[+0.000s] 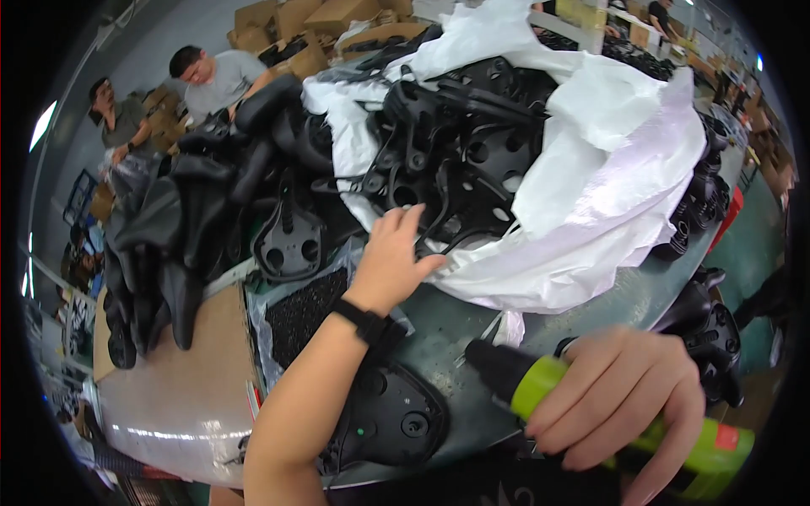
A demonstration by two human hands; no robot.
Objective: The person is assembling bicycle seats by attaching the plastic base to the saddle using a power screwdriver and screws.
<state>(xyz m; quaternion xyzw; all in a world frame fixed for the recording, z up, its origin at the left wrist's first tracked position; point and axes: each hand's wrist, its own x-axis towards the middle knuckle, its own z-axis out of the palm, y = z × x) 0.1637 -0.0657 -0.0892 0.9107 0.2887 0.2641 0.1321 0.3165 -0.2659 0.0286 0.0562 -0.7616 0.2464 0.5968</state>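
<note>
My left hand [390, 257] reaches to the near edge of a large white plastic sack [582, 244], its fingers apart and nothing visibly held. The sack is full of black plastic bicycle saddle bases [498, 156], some right by my fingertips. Gripped in my right hand [624, 392] is a green and black power screwdriver [531, 384], its dark nose pointing left over the table. Below my left wrist another saddle base [392, 413] lies on the table, partly covered by my forearm. Next to that forearm, a clear bag [304, 316] holds many small black pieces, perhaps screws.
Black padded saddle covers [177, 211] are heaped on the left, beside a brown cardboard sheet [181, 371]. More black saddle parts [709, 329] sit at the right edge of the green table [472, 405]. Two people [215, 80] are at the back left, near cardboard boxes [295, 25].
</note>
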